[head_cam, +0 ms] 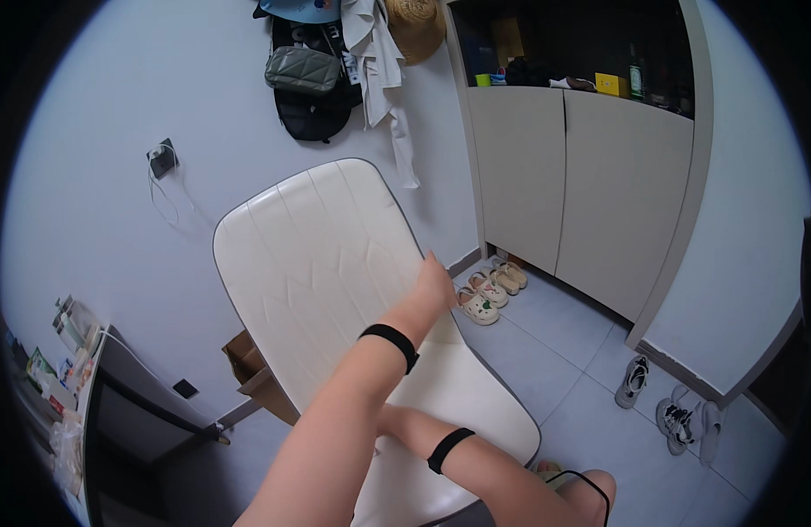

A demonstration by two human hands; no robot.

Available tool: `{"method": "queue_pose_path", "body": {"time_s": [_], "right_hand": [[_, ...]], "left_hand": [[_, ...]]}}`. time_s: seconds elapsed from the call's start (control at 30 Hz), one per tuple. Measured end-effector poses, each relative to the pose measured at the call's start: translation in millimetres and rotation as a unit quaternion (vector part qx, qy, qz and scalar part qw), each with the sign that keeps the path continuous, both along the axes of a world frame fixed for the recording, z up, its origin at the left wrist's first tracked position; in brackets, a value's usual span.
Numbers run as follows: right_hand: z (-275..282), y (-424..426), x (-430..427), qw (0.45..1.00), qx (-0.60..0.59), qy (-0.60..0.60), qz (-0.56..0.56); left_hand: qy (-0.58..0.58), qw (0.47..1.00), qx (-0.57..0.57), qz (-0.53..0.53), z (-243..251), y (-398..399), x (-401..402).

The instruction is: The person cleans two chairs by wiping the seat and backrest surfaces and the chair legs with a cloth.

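A cream padded chair stands before me, its quilted backrest [313,263] tilted in my view and its smooth seat [478,395] nearer to me. My forearms cross over it, each with a black strap. At the right edge of the backrest is my left hand [438,283], wrapped around that edge with its fingers mostly out of sight. My right hand [387,421] reaches leftward, low over the chair by the seat and the lower backrest. The left forearm covers most of it, so I cannot see what its fingers hold or touch.
Behind the chair sits an open cardboard box [247,362]. At left is a table [92,395] with bags and packages. Clogs [478,306] lie by a beige cabinet [517,171]; sneakers [632,382] lie farther right. Bags [306,72] and a straw hat [415,29] hang on the wall.
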State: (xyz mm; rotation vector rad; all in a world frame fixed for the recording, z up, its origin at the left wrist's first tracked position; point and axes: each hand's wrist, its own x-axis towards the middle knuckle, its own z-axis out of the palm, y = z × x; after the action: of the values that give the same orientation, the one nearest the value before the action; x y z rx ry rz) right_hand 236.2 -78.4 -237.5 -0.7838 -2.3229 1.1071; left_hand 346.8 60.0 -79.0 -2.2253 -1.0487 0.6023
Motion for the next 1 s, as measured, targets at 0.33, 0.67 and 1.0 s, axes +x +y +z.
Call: {"method": "queue_pose_path", "body": {"time_s": [0.33,0.67,1.0], "right_hand": [[10,-7,23,0.999,0.014,-0.005,-0.052],[11,-7,6,0.966,0.087,-0.243,0.017],[28,-55,19,0.982,0.024,-0.070,-0.173]], "left_hand": [[-0.020,0.972,-0.224,-0.066,-50,-27,24],[-0.721,0.374,-0.573,0.111,34,-88,-115],[-0.904,0.027,-0.413,0.110,8,-179,-268]]}}
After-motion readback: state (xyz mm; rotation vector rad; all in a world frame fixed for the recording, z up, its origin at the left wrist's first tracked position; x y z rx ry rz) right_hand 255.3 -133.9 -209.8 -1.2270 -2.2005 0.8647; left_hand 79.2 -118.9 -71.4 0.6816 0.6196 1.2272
